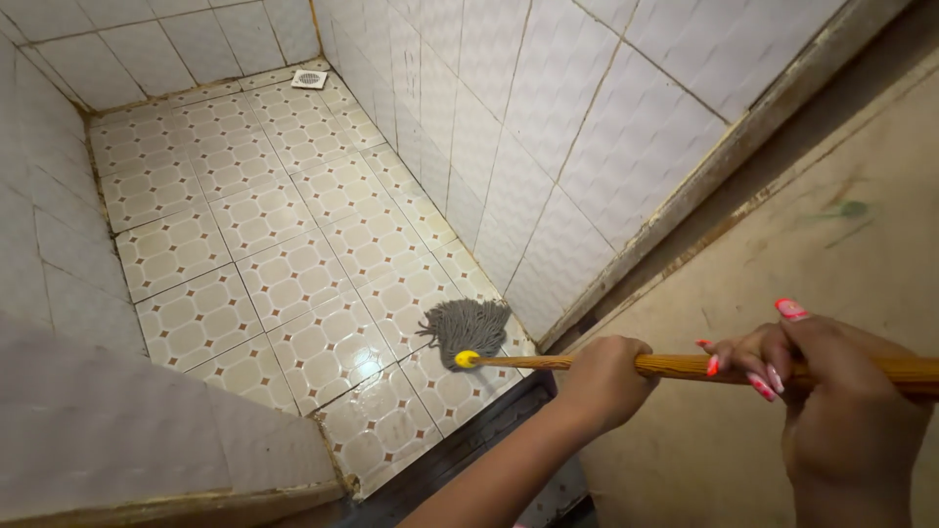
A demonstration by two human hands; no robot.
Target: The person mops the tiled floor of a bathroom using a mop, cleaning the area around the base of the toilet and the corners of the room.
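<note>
A mop with a grey string head (469, 328), a yellow collar and a wooden handle (675, 366) rests on the patterned tile floor (254, 225) near the right wall's base. My left hand (606, 379) is wrapped around the handle close to the head. Further up the handle, my right hand (836, 386) grips it too, with painted nails showing. The handle runs roughly level from right to left.
White tiled walls (548, 127) close in the narrow wet floor on the left, back and right. A white floor drain (309, 78) sits in the far corner. A low tiled ledge (147, 430) stands at the near left, and a tan door surface (812, 215) at right.
</note>
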